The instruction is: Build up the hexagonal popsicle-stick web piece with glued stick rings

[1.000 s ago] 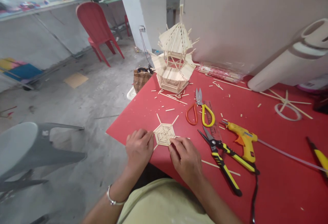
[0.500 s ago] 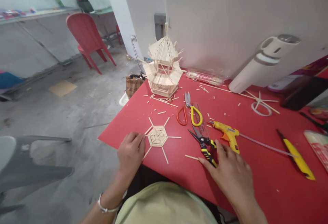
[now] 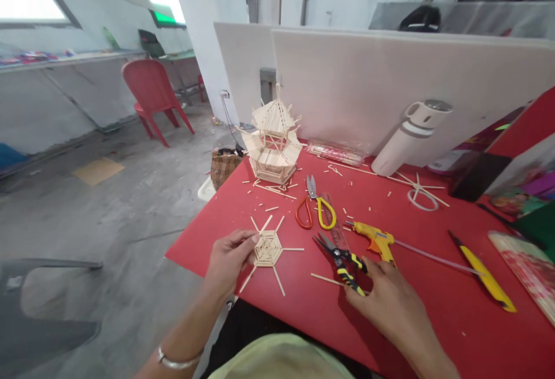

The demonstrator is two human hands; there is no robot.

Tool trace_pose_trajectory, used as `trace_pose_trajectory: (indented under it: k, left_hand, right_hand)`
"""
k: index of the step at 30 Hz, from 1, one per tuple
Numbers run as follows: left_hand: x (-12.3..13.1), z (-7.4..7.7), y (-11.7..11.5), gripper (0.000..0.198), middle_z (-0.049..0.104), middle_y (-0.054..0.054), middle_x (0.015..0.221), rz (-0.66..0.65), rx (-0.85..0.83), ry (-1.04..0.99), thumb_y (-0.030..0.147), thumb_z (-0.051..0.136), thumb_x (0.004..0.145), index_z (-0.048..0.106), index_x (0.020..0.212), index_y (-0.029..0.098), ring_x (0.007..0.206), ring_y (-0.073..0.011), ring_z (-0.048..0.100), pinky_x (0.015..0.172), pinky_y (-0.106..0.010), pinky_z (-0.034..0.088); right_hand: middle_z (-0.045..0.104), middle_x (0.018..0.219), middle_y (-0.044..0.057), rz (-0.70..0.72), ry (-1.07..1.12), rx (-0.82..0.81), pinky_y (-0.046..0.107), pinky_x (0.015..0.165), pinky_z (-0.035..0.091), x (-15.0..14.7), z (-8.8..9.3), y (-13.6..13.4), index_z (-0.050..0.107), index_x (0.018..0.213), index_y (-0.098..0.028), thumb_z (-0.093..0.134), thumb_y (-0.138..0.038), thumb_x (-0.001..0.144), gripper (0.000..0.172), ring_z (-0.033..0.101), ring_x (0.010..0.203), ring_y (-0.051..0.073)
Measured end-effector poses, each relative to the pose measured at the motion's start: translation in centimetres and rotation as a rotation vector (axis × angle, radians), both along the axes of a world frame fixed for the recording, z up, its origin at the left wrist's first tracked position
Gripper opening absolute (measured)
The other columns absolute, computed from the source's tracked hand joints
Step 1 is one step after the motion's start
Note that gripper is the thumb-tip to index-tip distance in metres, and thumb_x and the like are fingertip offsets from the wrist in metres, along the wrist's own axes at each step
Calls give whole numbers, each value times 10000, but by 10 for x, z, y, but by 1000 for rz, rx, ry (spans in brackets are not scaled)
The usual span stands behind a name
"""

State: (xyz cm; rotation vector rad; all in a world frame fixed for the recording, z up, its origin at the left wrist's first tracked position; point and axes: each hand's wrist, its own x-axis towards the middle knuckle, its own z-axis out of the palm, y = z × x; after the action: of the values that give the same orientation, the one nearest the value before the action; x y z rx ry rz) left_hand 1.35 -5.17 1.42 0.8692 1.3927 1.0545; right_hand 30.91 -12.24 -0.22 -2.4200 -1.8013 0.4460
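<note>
My left hand pinches a short wooden stick between thumb and fingertips. It is over the left side of a flat hexagonal web of sticks, whose spokes reach outward on the red table. My right hand is closed around the black-and-yellow handles of snips, thumb on one side and fingers on the other. The snips' blades are apart and point away from me. A loose stick lies beside the handles, partly hidden by them and my thumb.
Behind the web stands a stick-built pagoda. Scissors, a yellow glue gun, a yellow cutter knife and a white flask are on the red table. Stick offcuts lie scattered about.
My left hand has raised a short stick from beside the web and turned it over the web's upper left. My right hand has closed in around the snips' handles. The head view has tilted up.
</note>
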Motion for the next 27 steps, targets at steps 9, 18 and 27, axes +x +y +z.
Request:
trace_pose_trajectory:
  k: [9,18,27]
  left_hand:
    - [4,15,12,320,503,45,504,-104,134,-57,426,809,666,724,777,139,460,-56,440,463,-175,329]
    - [-10,48,26,330,474,52,480,-129,220,31,449,782,684,723,775,138,432,-46,378,412,-170,252]
    - [0,49,24,283,477,46,530,-146,290,40,413,765,689,694,747,145,457,-62,412,420,-183,300]
  right_hand:
    - [679,1095,138,-45,2072,-364,479,925,456,-73,37,-14,675,1043,-206,523,-656,673,602,632,1037,319]
    - [673,1148,75,124,1322,-250,374,905,471,-103,37,17,617,1182,-182,540,-159,597,590,597,1097,264]
    - [431,1483,192,392,444,32,509,1128,323,-104,61,33,296,1532,-116,522,-291,820,767,402,1369,341]
